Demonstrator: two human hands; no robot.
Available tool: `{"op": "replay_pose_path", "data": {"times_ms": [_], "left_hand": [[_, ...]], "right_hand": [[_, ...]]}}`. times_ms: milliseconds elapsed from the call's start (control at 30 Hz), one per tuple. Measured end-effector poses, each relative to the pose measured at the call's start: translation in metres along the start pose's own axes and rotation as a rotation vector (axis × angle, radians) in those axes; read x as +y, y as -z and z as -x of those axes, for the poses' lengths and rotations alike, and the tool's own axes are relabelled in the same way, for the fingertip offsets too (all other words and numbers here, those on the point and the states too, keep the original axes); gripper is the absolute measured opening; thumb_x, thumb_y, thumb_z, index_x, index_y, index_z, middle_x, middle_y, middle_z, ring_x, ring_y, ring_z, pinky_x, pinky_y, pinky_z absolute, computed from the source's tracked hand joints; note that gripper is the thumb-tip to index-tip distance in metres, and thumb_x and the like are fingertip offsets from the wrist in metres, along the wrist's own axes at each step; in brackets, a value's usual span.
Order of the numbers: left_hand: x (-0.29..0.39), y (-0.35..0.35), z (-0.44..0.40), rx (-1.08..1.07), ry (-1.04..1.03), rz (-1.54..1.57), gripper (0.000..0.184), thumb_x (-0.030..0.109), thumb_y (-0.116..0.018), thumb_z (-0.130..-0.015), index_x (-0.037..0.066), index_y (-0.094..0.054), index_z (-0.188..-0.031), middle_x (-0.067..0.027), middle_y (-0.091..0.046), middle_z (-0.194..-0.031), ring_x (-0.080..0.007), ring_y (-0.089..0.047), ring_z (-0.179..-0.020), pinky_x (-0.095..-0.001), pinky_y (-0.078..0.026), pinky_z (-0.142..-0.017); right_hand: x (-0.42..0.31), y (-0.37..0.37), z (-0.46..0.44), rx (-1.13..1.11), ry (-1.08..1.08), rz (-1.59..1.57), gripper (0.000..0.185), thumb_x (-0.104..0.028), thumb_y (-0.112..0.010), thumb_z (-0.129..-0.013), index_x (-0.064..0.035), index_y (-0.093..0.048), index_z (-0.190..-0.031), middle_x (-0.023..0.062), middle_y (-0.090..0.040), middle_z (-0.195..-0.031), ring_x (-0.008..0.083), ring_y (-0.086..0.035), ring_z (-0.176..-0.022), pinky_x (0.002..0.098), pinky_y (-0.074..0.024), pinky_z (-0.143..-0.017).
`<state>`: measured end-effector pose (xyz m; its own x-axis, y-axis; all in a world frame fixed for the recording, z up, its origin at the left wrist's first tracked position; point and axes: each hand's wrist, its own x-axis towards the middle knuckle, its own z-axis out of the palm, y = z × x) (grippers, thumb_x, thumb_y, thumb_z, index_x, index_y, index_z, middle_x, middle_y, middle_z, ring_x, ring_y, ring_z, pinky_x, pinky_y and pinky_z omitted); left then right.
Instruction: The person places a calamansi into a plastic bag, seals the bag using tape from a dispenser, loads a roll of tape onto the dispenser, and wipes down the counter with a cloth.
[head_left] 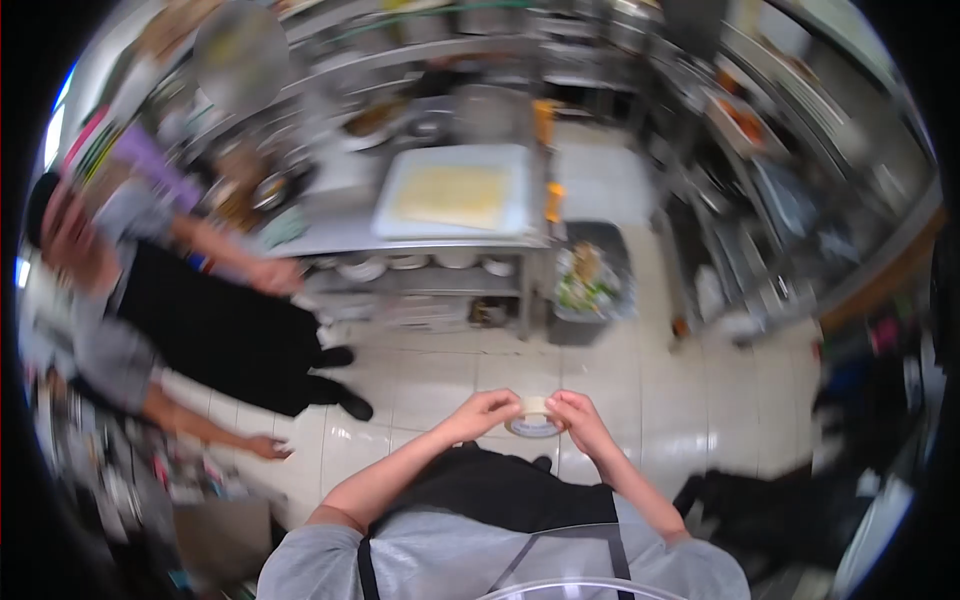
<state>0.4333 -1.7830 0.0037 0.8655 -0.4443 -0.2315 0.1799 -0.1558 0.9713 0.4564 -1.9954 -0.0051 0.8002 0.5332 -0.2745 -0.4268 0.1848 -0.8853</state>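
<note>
A roll of pale tape (533, 426) is held in front of my apron, between both hands. My left hand (487, 414) pinches its left side with the fingers closed. On the opposite side, my right hand (580, 418) grips the roll's upper edge, thumb and fingers together. The roll's open ring faces partly toward me. Whether a strip is pulled loose is too small to tell.
A steel table (330, 225) ahead carries a white tray (385, 215) with a flat yellowish sheet. Beside it stands a grey bin (580, 325) of food scraps. A co-worker in a black apron (215, 325) stands at left. Steel shelving (740, 250) lines the right.
</note>
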Motion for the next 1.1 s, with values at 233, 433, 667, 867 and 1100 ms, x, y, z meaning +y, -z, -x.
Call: {"op": "replay_pose_path", "data": {"times_ms": [233,433,667,867,1100], "left_hand": [[-0.004,-0.027,0.075,0.531,-0.024,0.545,0.025,0.027,-0.048,-0.089,0.006,-0.052,-0.075,0.0015,-0.048,-0.059,-0.0061,-0.044,-0.054,-0.0205,-0.035,-0.053],[0.001,-0.041,0.144,1.003,0.135,0.514,0.033,0.031,-0.046,-0.088,0.008,-0.051,-0.065,0.0044,-0.039,-0.049,-0.0044,-0.032,-0.04,-0.021,-0.025,-0.041],[-0.019,-0.041,0.262,1.249,-0.351,0.895,0.036,0.03,-0.044,-0.088,0.007,-0.047,-0.061,0.0012,-0.039,-0.046,-0.0079,-0.032,-0.038,-0.0227,-0.026,-0.04],[-0.064,-0.042,0.391,1.592,-0.177,0.511,0.039,0.031,-0.044,-0.088,0.006,-0.051,-0.059,0.002,-0.043,-0.047,-0.0062,-0.038,-0.041,-0.0226,-0.029,-0.039],[-0.053,0.026,0.496,1.72,0.078,-0.125,0.04,0.023,-0.046,-0.088,0.0,-0.046,-0.055,0.0004,-0.039,-0.048,-0.0053,-0.033,-0.047,-0.0272,-0.026,-0.041]], "right_hand": [[0.006,-0.051,-0.049,-0.513,-0.26,-0.193,0.022,-0.023,-0.052,-0.084,-0.0038,-0.052,-0.075,0.001,-0.047,-0.06,0.0099,-0.044,-0.056,0.0259,-0.0405,-0.066],[0.029,-0.116,-0.041,-0.739,-0.392,-0.006,0.02,-0.023,-0.053,-0.085,-0.0035,-0.052,-0.081,0.003,-0.052,-0.07,0.0104,-0.048,-0.063,0.0258,-0.0404,-0.066],[0.058,-0.226,-0.017,-0.982,-0.462,-0.132,0.019,-0.022,-0.055,-0.084,-0.0027,-0.053,-0.086,0.0028,-0.055,-0.079,0.0107,-0.05,-0.074,0.0248,-0.0391,-0.07],[0.119,-0.357,0.01,-1.165,-0.375,0.128,0.018,-0.022,-0.056,-0.084,-0.0053,-0.056,-0.078,-0.0031,-0.053,-0.073,0.0037,-0.046,-0.071,0.0199,-0.0355,-0.065],[0.147,-0.503,0.016,-1.235,-0.158,0.351,0.014,-0.017,-0.057,-0.083,-0.0054,-0.055,-0.076,-0.0059,-0.051,-0.071,0.002,-0.045,-0.07,0.0191,-0.0372,-0.064]]}}
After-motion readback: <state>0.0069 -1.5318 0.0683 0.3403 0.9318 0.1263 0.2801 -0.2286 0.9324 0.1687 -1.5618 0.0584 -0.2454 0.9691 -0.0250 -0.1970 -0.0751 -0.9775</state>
